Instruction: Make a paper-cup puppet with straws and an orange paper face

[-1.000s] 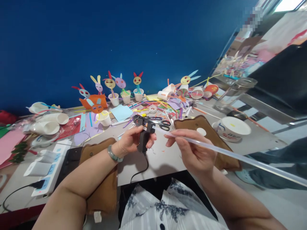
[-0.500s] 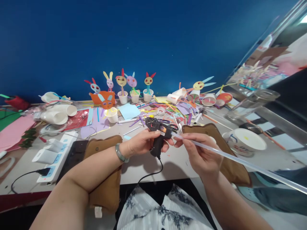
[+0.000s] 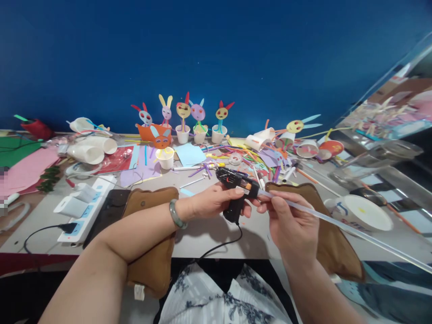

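My left hand is closed round a black glue gun, whose nozzle end points left, away from my right hand. A cord hangs from the base of its handle. Between the thumb and fingers of my right hand is a long translucent glue stick. Its near end sits at the rear of the gun, and the rest slants off to the lower right. How deep the stick goes into the gun cannot be made out.
Paper-cup rabbit figures stand along the blue wall. Pipe cleaners and paper pieces lie scattered before them. On the left is a power strip with plugs. Brown padded mats lie under both arms; a white bowl stands right.
The whole view has shifted, so the scene sits farther right. Both hands keep their hold on the glue gun and the glue stick, with little change between them.
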The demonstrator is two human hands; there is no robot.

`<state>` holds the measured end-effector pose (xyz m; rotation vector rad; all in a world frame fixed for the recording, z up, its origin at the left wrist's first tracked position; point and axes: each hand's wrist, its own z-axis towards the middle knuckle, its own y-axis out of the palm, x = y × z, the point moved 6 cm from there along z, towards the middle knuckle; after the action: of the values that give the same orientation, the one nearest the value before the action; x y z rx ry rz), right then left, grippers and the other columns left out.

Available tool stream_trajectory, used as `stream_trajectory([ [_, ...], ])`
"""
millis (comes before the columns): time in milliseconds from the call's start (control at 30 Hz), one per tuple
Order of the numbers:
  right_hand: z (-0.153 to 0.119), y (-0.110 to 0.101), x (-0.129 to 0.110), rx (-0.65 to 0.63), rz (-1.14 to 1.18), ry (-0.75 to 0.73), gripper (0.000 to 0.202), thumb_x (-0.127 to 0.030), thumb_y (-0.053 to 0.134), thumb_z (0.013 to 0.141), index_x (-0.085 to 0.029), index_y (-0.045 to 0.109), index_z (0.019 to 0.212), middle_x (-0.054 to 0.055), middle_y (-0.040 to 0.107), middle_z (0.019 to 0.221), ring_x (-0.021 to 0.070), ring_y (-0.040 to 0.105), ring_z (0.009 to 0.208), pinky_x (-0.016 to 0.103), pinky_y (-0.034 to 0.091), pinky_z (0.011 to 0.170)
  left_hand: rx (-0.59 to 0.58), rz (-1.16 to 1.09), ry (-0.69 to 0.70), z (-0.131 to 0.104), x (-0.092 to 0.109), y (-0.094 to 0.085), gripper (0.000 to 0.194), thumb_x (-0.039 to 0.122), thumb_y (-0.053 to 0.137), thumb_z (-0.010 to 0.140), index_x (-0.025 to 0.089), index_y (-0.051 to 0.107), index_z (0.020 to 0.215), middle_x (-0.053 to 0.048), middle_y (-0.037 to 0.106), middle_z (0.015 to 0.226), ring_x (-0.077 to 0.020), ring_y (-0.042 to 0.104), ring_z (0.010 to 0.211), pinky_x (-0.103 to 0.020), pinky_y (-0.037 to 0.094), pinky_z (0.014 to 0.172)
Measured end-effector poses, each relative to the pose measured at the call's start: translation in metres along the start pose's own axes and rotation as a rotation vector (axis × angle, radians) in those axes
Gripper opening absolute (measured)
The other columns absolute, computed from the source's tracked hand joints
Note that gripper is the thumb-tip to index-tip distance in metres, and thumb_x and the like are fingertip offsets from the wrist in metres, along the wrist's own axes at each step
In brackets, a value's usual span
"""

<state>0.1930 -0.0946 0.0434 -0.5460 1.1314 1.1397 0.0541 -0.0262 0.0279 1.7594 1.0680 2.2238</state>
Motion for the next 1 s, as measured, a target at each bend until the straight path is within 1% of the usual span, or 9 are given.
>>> stream_trajectory([
  [100, 0.001, -0.001, 0.014, -0.003, 0.093, 0.154, 0.017, -0.04, 0.082, 0.083, -0.026, 0.077, 0.09, 0.0, 0.078, 0.077, 0.0121, 0.065, 0.054, 0.031, 0.06, 0.061, -0.009, 0.03, 0.017, 0.0, -0.001, 0.0, 0.058, 0.062, 0.081, 0.076, 0.011, 0.07, 0.101, -0.008, 0.069, 0.08, -0.0169, 0.066, 0.074, -0.027, 0.047, 0.065],
  [233, 0.003, -0.002, 0.022, 0.018, 0.168, 0.265, 0.022, -0.043, 0.087, 0.077, -0.026, 0.077, 0.087, -0.002, 0.075, 0.073, 0.0088, 0.061, 0.053, 0.026, 0.058, 0.061, 0.005, 0.084, 0.019, 0.0, -0.002, -0.001, 0.06, 0.064, 0.079, 0.077, 0.012, 0.07, 0.106, -0.009, 0.069, 0.084, -0.0172, 0.067, 0.077, -0.027, 0.048, 0.067],
  [367, 0.004, -0.002, 0.032, 0.054, 0.194, 0.403, 0.033, -0.047, 0.093, 0.068, -0.021, 0.075, 0.076, -0.003, 0.069, 0.066, 0.0058, 0.056, 0.052, 0.019, 0.052, 0.052, 0.045, 0.105, -0.005, 0.0, -0.004, -0.002, 0.061, 0.067, 0.079, 0.075, 0.012, 0.068, 0.099, -0.009, 0.069, 0.082, -0.0159, 0.066, 0.073, -0.026, 0.048, 0.064],
  [467, 0.004, 0.0, 0.036, 0.058, 0.206, 0.428, 0.036, -0.049, 0.091, 0.069, -0.019, 0.071, 0.071, -0.004, 0.062, 0.062, 0.006, 0.053, 0.052, 0.019, 0.051, 0.05, 0.06, 0.103, -0.014, 0.001, -0.006, -0.004, 0.061, 0.069, 0.079, 0.074, 0.012, 0.066, 0.093, -0.008, 0.07, 0.079, -0.0147, 0.065, 0.069, -0.026, 0.05, 0.064],
  [567, 0.002, 0.003, 0.034, 0.049, 0.214, 0.374, 0.032, -0.047, 0.086, 0.077, -0.019, 0.071, 0.072, -0.004, 0.06, 0.061, 0.0074, 0.052, 0.053, 0.023, 0.053, 0.052, 0.047, 0.093, -0.017, 0.002, -0.006, -0.004, 0.061, 0.069, 0.08, 0.073, 0.013, 0.066, 0.091, -0.008, 0.07, 0.078, -0.015, 0.065, 0.07, -0.026, 0.05, 0.065],
  [633, 0.0, 0.003, 0.029, 0.073, 0.187, 0.294, 0.026, -0.043, 0.085, 0.079, -0.02, 0.073, 0.078, -0.004, 0.064, 0.065, 0.0077, 0.053, 0.052, 0.024, 0.053, 0.052, 0.032, 0.101, -0.018, 0.001, -0.005, -0.003, 0.061, 0.07, 0.079, 0.073, 0.012, 0.068, 0.09, -0.009, 0.071, 0.079, -0.0149, 0.065, 0.071, -0.026, 0.05, 0.066],
  [733, -0.001, -0.001, 0.021, 0.12, 0.108, 0.153, 0.02, -0.04, 0.085, 0.079, -0.024, 0.076, 0.086, -0.003, 0.071, 0.069, 0.0092, 0.056, 0.05, 0.025, 0.052, 0.053, 0.011, 0.101, -0.006, 0.0, -0.002, 0.0, 0.061, 0.069, 0.079, 0.073, 0.011, 0.07, 0.091, -0.009, 0.071, 0.08, -0.015, 0.066, 0.073, -0.025, 0.05, 0.066],
  [833, 0.002, -0.003, 0.014, 0.116, 0.047, 0.043, 0.019, -0.037, 0.087, 0.077, -0.024, 0.076, 0.085, -0.002, 0.073, 0.068, 0.0101, 0.058, 0.05, 0.026, 0.051, 0.053, 0.008, 0.062, 0.007, 0.0, 0.002, 0.003, 0.06, 0.066, 0.083, 0.072, 0.011, 0.07, 0.092, -0.009, 0.07, 0.08, -0.015, 0.066, 0.072, -0.024, 0.049, 0.063],
  [1000, 0.005, -0.003, 0.007, 0.089, -0.021, -0.036, 0.015, -0.034, 0.085, 0.08, -0.024, 0.076, 0.085, -0.001, 0.074, 0.069, 0.0113, 0.059, 0.049, 0.026, 0.047, 0.05, 0.003, 0.009, 0.009, 0.001, 0.003, 0.004, 0.059, 0.063, 0.086, 0.069, 0.011, 0.07, 0.092, -0.009, 0.07, 0.079, -0.0156, 0.067, 0.071, -0.025, 0.05, 0.063],
])
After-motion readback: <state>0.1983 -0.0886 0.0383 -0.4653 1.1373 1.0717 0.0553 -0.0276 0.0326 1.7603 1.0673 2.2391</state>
